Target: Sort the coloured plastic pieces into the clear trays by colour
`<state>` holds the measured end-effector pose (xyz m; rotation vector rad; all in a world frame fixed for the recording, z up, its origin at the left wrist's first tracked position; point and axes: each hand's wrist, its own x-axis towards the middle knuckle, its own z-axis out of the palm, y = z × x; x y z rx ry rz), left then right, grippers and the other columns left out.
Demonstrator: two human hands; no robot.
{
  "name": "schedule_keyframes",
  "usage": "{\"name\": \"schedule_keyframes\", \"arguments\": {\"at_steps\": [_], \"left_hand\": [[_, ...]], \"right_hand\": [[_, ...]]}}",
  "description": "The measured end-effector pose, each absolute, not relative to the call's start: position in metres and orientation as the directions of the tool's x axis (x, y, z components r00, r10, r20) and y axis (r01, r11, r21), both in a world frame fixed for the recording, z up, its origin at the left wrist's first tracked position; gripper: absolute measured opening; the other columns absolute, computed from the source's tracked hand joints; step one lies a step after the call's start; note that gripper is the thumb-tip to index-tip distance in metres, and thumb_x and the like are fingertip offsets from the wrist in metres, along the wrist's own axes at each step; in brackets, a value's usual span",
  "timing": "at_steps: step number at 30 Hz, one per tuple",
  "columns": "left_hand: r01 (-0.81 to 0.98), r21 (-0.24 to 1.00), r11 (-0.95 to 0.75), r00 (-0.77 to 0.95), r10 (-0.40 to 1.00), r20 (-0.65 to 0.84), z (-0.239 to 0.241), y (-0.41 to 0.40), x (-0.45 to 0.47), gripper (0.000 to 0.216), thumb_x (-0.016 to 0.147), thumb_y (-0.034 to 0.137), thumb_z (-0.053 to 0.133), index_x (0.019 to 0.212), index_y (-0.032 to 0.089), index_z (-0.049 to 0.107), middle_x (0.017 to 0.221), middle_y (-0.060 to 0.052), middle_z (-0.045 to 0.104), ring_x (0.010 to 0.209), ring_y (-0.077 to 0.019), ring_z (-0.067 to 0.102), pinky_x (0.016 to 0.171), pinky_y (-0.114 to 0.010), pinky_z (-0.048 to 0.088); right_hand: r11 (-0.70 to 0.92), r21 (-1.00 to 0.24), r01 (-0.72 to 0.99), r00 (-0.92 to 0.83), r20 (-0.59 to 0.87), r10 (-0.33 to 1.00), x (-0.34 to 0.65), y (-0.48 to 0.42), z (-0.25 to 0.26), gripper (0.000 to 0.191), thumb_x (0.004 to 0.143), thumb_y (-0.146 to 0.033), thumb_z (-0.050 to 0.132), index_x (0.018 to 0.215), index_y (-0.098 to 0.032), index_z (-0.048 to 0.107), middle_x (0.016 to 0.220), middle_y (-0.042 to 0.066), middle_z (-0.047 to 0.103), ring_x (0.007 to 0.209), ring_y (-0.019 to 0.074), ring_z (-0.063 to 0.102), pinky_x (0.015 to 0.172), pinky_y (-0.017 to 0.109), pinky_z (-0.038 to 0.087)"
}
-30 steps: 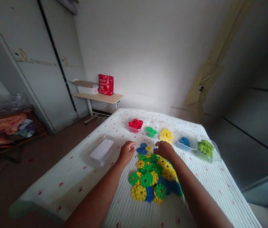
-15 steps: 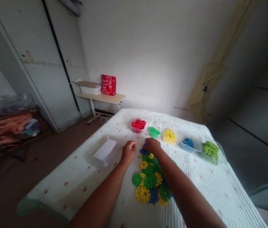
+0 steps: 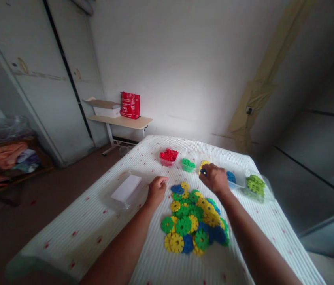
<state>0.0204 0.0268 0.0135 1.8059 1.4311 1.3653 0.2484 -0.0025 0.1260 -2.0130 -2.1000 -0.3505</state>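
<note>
the right hand (image 3: 214, 179) is pinching a small blue disc (image 3: 203, 172), round with a notched rim; the left hand (image 3: 155, 190) is resting, fingers curled together.

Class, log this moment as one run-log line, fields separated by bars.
right hand: pinches blue disc near yellow-disc tray | left hand: curled on tablecloth beside mixed disc pile

Blue disc (image 3: 204, 172), small and notched at the rim, pinched in the fingertips of the right hand (image 3: 214, 179) just beyond the pile of discs (image 3: 193, 219): yellow, green and blue notched wheels lying flat and overlapping on the striped cloth (image 3: 110, 225).
</note>
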Motion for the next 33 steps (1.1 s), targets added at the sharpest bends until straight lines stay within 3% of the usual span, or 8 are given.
{"name": "schedule_keyframes", "arguments": {"at_steps": [4, 7, 9, 13, 18, 24, 28, 33], "left_hand": [[0.463, 0.814, -0.351, -0.027, 0.912, 0.408, 0.017, 0.025, 0.022, 0.027, 0.070, 0.004, 0.047, 0.084, 0.016, 0.066, 0.084, -0.003, 0.068, 0.078, -0.0135, 0.063, 0.076, -0.026, 0.050], [0.470, 0.810, -0.351, -0.027, 0.911, 0.411, 0.018, 0.024, 0.021, 0.027, 0.070, 0.004, 0.046, 0.084, 0.016, 0.067, 0.084, -0.003, 0.068, 0.078, -0.0137, 0.063, 0.075, -0.027, 0.051], [0.471, 0.808, -0.354, -0.028, 0.909, 0.415, 0.018, 0.024, 0.021, 0.027, 0.070, 0.004, 0.046, 0.084, 0.016, 0.067, 0.084, -0.004, 0.068, 0.078, -0.0138, 0.063, 0.075, -0.027, 0.051], [0.462, 0.810, -0.361, -0.026, 0.907, 0.420, 0.015, 0.025, 0.020, 0.027, 0.070, 0.003, 0.047, 0.084, 0.016, 0.066, 0.084, -0.004, 0.069, 0.079, -0.0138, 0.063, 0.075, -0.026, 0.050], [0.445, 0.819, -0.362, -0.023, 0.910, 0.415, 0.013, 0.026, 0.021, 0.028, 0.070, 0.004, 0.047, 0.084, 0.018, 0.067, 0.084, -0.003, 0.069, 0.079, -0.0136, 0.063, 0.074, -0.025, 0.050], [0.437, 0.831, -0.344, -0.017, 0.921, 0.390, 0.012, 0.027, 0.021, 0.027, 0.070, 0.006, 0.046, 0.084, 0.016, 0.066, 0.085, -0.004, 0.068, 0.081, -0.0151, 0.062, 0.076, -0.027, 0.049], [0.415, 0.845, -0.338, 0.032, 0.933, 0.357, 0.014, 0.026, 0.021, 0.026, 0.071, 0.008, 0.045, 0.084, 0.016, 0.066, 0.085, -0.003, 0.067, 0.081, -0.0142, 0.061, 0.076, -0.026, 0.048], [0.359, 0.872, -0.333, 0.347, 0.915, 0.207, 0.028, 0.017, 0.011, 0.010, 0.066, 0.020, 0.059, 0.068, 0.014, 0.067, 0.063, 0.001, 0.062, 0.062, -0.0120, 0.056, 0.058, -0.021, 0.043]], "right_hand": [[-0.182, -0.006, 0.983, 0.165, 0.451, 0.877, 0.310, -0.006, 0.137, 0.033, 0.080, -0.034, 0.048, 0.103, -0.017, 0.064, 0.096, 0.011, 0.066, 0.084, 0.0238, 0.061, 0.073, 0.034, 0.036], [-0.271, -0.023, 0.962, 0.254, 0.435, 0.864, 0.339, -0.006, 0.135, 0.038, 0.080, -0.037, 0.050, 0.109, -0.016, 0.062, 0.103, 0.014, 0.065, 0.088, 0.0275, 0.061, 0.074, 0.038, 0.038], [-0.215, -0.033, 0.976, 0.204, 0.473, 0.857, 0.346, -0.009, 0.130, 0.040, 0.082, -0.037, 0.049, 0.112, -0.015, 0.061, 0.107, 0.014, 0.065, 0.090, 0.0271, 0.061, 0.075, 0.038, 0.040], [0.117, 0.033, 0.993, -0.111, 0.629, 0.769, 0.342, -0.031, 0.106, 0.029, 0.087, -0.032, 0.043, 0.094, -0.014, 0.066, 0.094, 0.011, 0.068, 0.082, 0.0214, 0.062, 0.074, 0.033, 0.041], [0.401, 0.102, 0.911, -0.383, 0.569, 0.727, 0.340, -0.069, 0.054, 0.028, 0.089, -0.022, 0.040, 0.076, -0.016, 0.063, 0.077, 0.008, 0.065, 0.069, 0.0156, 0.058, 0.065, 0.026, 0.040], [0.281, -0.133, 0.950, -0.181, 0.501, 0.846, 0.352, -0.075, 0.023, 0.027, 0.086, -0.026, 0.039, 0.070, -0.019, 0.060, 0.070, 0.004, 0.061, 0.064, 0.0141, 0.056, 0.059, 0.022, 0.041], [0.255, -0.161, 0.953, -0.152, 0.475, 0.867, 0.351, -0.071, 0.023, 0.028, 0.085, -0.028, 0.038, 0.071, -0.019, 0.061, 0.073, 0.005, 0.061, 0.068, 0.0159, 0.057, 0.063, 0.024, 0.042], [0.233, -0.214, 0.949, -0.113, 0.459, 0.881, 0.353, -0.071, 0.019, 0.026, 0.085, -0.029, 0.040, 0.075, -0.019, 0.062, 0.076, 0.005, 0.061, 0.071, 0.0157, 0.058, 0.064, 0.024, 0.042]]}}
